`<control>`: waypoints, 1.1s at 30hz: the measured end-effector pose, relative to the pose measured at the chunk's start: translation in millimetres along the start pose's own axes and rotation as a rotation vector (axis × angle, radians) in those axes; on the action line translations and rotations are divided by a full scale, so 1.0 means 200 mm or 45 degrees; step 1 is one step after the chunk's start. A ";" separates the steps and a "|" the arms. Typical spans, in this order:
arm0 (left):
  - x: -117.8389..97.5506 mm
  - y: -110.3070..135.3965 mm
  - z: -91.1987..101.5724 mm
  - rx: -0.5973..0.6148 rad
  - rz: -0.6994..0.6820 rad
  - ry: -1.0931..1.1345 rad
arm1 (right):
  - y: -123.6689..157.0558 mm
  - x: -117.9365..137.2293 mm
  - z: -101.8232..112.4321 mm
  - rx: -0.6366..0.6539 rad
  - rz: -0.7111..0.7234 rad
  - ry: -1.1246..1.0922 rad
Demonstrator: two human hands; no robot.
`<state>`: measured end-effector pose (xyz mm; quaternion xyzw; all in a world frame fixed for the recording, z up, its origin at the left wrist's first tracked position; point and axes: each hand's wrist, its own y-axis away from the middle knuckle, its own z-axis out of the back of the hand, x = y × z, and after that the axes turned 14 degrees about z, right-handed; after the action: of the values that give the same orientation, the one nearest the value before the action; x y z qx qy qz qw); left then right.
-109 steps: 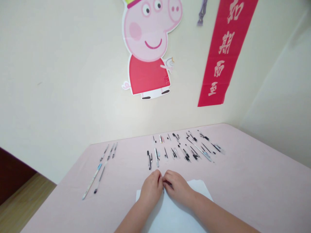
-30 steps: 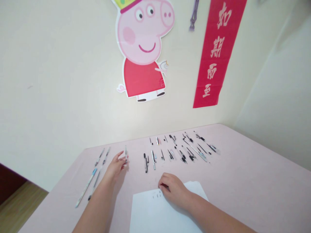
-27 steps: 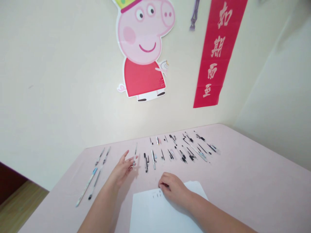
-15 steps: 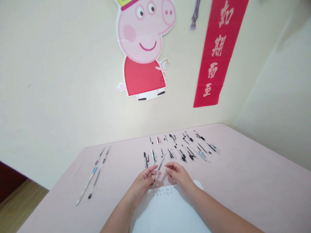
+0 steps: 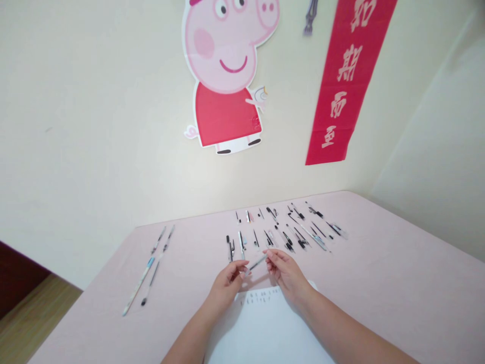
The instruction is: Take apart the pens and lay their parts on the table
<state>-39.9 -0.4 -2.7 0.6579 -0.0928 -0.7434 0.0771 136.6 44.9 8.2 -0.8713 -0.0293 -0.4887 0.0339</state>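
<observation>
Both my hands hold one slim pen (image 5: 256, 263) just above the pink table (image 5: 379, 283). My left hand (image 5: 227, 282) pinches its near end, and my right hand (image 5: 286, 273) pinches its far end. Below them lies a white sheet of paper (image 5: 265, 328) with a few short dark marks near its top edge. Beyond my hands, several pens and pen parts (image 5: 288, 235) are laid out in rows.
Three whole pens (image 5: 151, 263) lie apart at the table's left. A cartoon pig cutout (image 5: 227, 76) and a red banner with gold characters (image 5: 344, 81) hang on the cream wall. Wooden floor (image 5: 26, 323) shows past the table's left edge.
My left hand picked a pen from the left group and carried it to the middle. My right hand rose off the paper and took its other end. The pen tilted flatter.
</observation>
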 end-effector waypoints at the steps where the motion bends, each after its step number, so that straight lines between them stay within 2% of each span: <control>1: 0.00 0.00 0.00 -0.034 -0.013 -0.063 | 0.00 -0.01 0.00 0.011 -0.004 0.006; 5: 0.00 0.00 0.01 -0.171 -0.101 -0.311 | 0.01 -0.02 0.01 0.069 0.005 0.046; 8: 0.00 0.01 0.01 -0.201 -0.158 -0.424 | 0.01 -0.02 0.00 0.097 0.015 0.050; 18: -0.03 0.04 0.00 -0.282 -0.242 -0.535 | 0.01 -0.03 0.01 0.130 -0.032 0.031; 23: -0.03 0.04 -0.01 -0.283 -0.231 -0.530 | 0.01 -0.04 0.01 0.146 -0.035 0.016; 33: -0.01 0.03 -0.03 -0.183 -0.154 -0.471 | 0.00 -0.01 0.02 0.193 0.001 0.069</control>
<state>-34.3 -6.9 0.2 0.5073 -0.0124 -0.8595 0.0608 139.2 44.3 5.0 -0.8527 -0.0648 -0.5085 0.1008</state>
